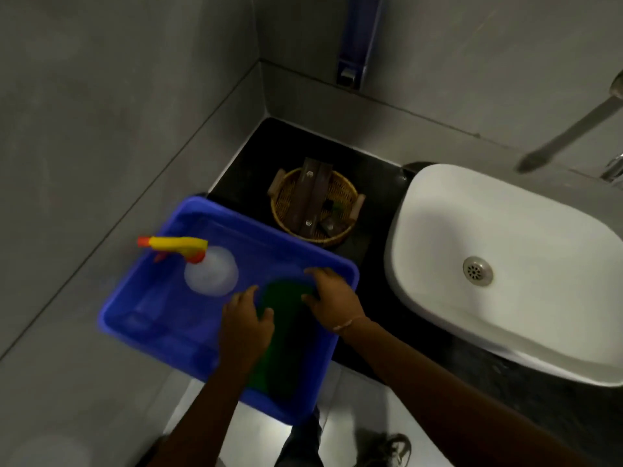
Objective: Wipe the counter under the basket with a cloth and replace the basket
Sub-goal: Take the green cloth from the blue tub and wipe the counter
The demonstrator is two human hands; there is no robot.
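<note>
Reaching into the blue tub (161,318), both hands, left hand (246,320) and right hand (332,303), spread their fingers (317,273) over the green cloth (286,335); the tub overhangs the bench (371,237) at six o'clock and could tip.

Thin, perhaps beaded wristband (344,324)

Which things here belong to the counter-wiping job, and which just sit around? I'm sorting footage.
Job: basket, counter, green cloth, left hand, right hand.
Bystanders: blue tub, spray bottle, sink, tap.
</note>
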